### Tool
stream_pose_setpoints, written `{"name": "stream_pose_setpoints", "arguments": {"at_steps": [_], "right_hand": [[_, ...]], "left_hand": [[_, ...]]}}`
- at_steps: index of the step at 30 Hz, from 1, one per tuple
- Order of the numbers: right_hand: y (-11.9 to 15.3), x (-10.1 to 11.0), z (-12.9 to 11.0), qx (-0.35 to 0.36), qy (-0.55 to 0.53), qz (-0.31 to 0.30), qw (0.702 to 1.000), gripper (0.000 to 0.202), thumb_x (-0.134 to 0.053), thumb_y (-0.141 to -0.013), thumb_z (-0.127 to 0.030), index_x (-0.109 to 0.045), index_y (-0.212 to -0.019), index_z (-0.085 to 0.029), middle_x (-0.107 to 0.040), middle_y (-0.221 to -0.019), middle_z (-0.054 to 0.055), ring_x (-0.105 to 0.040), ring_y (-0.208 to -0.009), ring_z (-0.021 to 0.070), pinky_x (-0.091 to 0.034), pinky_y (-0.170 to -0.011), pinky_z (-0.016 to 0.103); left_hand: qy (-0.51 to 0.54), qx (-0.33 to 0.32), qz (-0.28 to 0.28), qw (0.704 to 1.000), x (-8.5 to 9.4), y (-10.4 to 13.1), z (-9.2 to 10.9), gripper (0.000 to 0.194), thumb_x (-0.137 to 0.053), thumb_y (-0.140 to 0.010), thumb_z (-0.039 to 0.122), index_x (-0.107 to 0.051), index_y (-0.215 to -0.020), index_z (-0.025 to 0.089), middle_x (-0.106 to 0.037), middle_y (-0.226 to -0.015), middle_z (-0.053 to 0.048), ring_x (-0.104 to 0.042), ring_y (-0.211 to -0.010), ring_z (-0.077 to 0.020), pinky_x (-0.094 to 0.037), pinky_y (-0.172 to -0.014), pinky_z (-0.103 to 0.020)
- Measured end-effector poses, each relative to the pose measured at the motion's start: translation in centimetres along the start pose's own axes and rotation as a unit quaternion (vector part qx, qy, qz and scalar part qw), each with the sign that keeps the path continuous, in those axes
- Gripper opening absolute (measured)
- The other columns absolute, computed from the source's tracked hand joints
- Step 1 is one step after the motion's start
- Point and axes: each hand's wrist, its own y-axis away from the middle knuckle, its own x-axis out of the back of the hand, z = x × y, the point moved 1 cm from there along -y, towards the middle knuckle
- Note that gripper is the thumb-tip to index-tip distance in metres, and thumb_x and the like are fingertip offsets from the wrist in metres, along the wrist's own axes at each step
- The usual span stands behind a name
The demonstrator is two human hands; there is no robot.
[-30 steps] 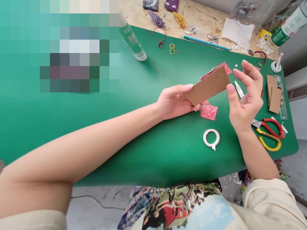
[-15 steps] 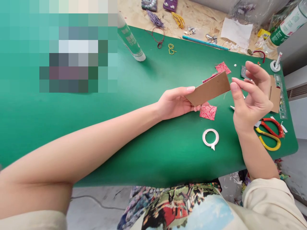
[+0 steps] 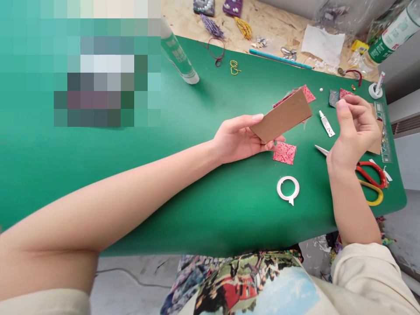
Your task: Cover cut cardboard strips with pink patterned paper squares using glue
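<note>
Nearby, a white roll [image 3: 371, 90] holds a tube [image 3: 381, 79]; left hand [image 3: 241, 136] grips cardboard [image 3: 282, 115] and right hand [image 3: 354, 124] pinches closed.

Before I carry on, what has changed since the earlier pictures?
The right hand moved rightward, away from the cardboard piece, its fingers closing toward the thumb; whether they pinch anything is unclear. This uncovered the white tube. The left hand kept its hold on the cardboard piece; the tape roll stayed put.

plain brown card [image 3: 281, 116], red-patterned square [image 3: 284, 153], green tabletop [image 3: 197, 205], white tape ring [image 3: 288, 199]
</note>
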Motion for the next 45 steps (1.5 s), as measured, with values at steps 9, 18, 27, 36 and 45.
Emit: {"name": "stream_pose_setpoints", "arguments": {"at_steps": [9,18,27,36,45], "right_hand": [[0.3,-1.2,-1.6,-0.189,-0.149,-0.151,0.959,0.036,-0.083,-0.076,-0.063,-0.08,-0.098,-0.034,-0.075,-0.121,0.0,-0.065,-0.128,0.0254,-0.054,-0.112,0.048],[0.9,-1.5,-2.6,-0.092,-0.133,-0.142,0.977,0.018,-0.082,-0.082,-0.05,-0.078,-0.086,-0.033,-0.073,-0.115,0.001,-0.064,-0.129,0.0271,-0.055,-0.112,0.052],[0.3,-0.7,-1.3,-0.057,-0.081,-0.125,0.987,0.034,-0.072,-0.088,-0.062,-0.073,-0.086,-0.028,-0.069,-0.114,0.004,-0.064,-0.126,0.0272,-0.055,-0.109,0.05],[-0.4,-0.1,0.5,-0.126,-0.053,-0.049,0.989,0.037,-0.074,-0.084,-0.065,-0.072,-0.085,-0.027,-0.071,-0.105,0.004,-0.071,-0.096,0.024,-0.06,-0.092,0.047],[0.7,-1.7,-1.8,-0.034,-0.027,-0.138,0.989,0.033,-0.076,-0.085,-0.06,-0.078,-0.091,-0.028,-0.073,-0.11,0.005,-0.068,-0.115,0.0245,-0.054,-0.106,0.047]], "left_hand": [[-0.005,0.007,-0.012,1.0,0.1,0.0,0.0,0.043,-0.067,-0.082,0.051,-0.069,-0.107,0.015,-0.076,-0.09,-0.011,-0.073,-0.097,-0.0287,-0.054,-0.083,-0.037],[-0.032,0.017,-0.031,0.999,0.3,0.0,0.0,0.05,-0.066,-0.083,0.054,-0.068,-0.113,0.014,-0.078,-0.096,-0.012,-0.072,-0.099,-0.0291,-0.054,-0.085,-0.038],[-0.021,0.013,-0.006,1.0,0.2,0.1,-0.1,0.051,-0.065,-0.084,0.054,-0.069,-0.116,0.015,-0.077,-0.098,-0.013,-0.072,-0.102,-0.0299,-0.054,-0.089,-0.039],[-0.007,0.002,0.007,1.0,0.0,0.1,0.0,0.051,-0.07,-0.079,0.054,-0.071,-0.11,0.014,-0.077,-0.095,-0.015,-0.071,-0.102,-0.0321,-0.054,-0.09,-0.042],[0.019,0.001,0.008,1.0,-0.1,0.0,0.0,0.046,-0.072,-0.078,0.052,-0.071,-0.107,0.015,-0.077,-0.097,-0.013,-0.071,-0.106,-0.0313,-0.053,-0.089,-0.04]]}}
